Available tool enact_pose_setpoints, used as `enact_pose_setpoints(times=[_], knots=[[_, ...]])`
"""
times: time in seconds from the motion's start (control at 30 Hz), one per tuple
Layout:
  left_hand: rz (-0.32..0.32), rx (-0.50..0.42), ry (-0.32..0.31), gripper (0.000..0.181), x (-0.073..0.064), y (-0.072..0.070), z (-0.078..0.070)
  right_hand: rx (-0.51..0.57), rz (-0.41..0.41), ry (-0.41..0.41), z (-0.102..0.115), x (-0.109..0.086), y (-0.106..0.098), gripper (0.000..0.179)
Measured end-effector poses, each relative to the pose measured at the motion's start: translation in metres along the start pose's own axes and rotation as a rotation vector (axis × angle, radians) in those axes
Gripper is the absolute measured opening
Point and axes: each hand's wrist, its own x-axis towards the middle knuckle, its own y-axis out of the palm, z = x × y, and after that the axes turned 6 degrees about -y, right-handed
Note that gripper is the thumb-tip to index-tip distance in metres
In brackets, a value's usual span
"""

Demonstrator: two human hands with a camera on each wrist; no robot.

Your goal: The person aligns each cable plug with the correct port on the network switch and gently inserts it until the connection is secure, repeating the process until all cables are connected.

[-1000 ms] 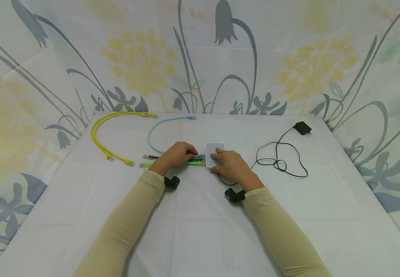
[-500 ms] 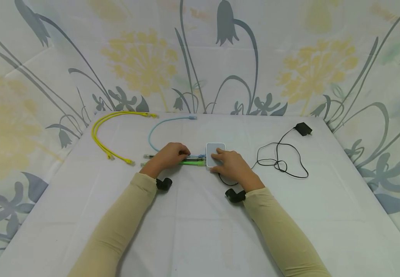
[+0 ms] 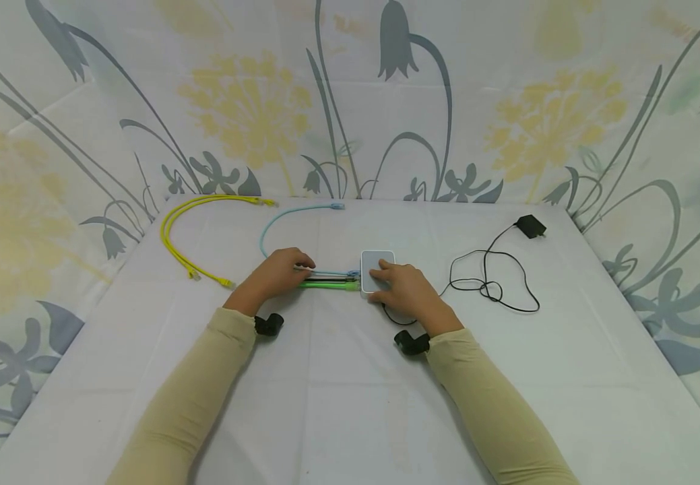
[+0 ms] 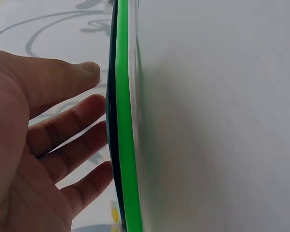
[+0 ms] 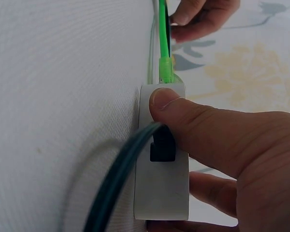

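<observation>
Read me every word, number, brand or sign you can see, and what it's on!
There are no words, numbers, brands or signs I can read.
White box: partly covered, nothing readable.
Black adapter: too small to tell.
Green cable: no readable print.

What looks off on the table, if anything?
Nothing looks damaged or spilled. One mild oddity: right of the white box, the black power cord lies in loose, crossing loops toward the adapter. It looks untidy next to the green cable, which runs nearly straight from the box's left side.
</observation>
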Motion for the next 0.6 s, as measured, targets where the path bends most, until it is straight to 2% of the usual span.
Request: enact_pose_setpoints(times=[0.43,0.6], knots=[[-0.075,0.033,0.017,0.026,-0.021,-0.014,0.018,0.007,0.011,0.014,-0.001,0.0,0.001,0.061],[-0.073,0.023,-0.019,0.027,-0.027,-0.018,0.028,0.003,0.012,0.008,0.002,-0.001,-0.002,0.06]])
